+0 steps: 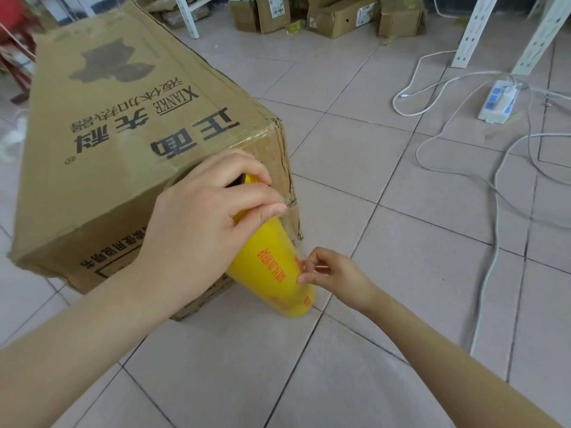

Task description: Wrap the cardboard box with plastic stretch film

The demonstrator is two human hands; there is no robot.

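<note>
Left grip clasps the top of the stiff stretch film roll, beside the cardboard box; right grip pinches its loose edge; thin, clingy, probably tear-prone; hold wide.

matt creased cardboard box, glossy yellow film roll, smooth tiled floor

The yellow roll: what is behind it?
The cardboard box stands right behind the yellow roll, near its torn corner. The left hand grips the roll's top; the right hand pinches film at its side. The box face behind the roll is hidden.
</note>
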